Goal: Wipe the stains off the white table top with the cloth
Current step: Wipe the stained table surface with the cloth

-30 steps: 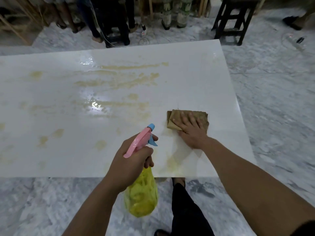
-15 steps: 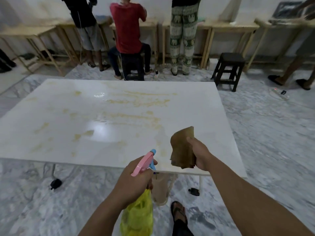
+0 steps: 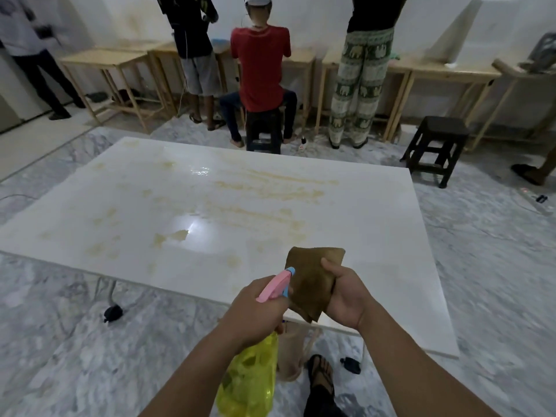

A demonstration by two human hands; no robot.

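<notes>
Holding: left hand grips the spray bottle, fingers curled round its neck; its pink trigger head pokes out.
Pinching: right hand holds the brown cloth in the air above the near table edge.
Hidden: cloth covers the right fingertips.
Table top: yellow stains streak the middle and far part.
Beyond: black stool stands off the far right corner.

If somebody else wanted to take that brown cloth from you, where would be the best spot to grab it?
Probably the top corner of the brown cloth, coming from above on the table side. It hangs folded from the right hand, which grips its right edge, and the spray bottle in the left hand crowds its lower left.
</notes>
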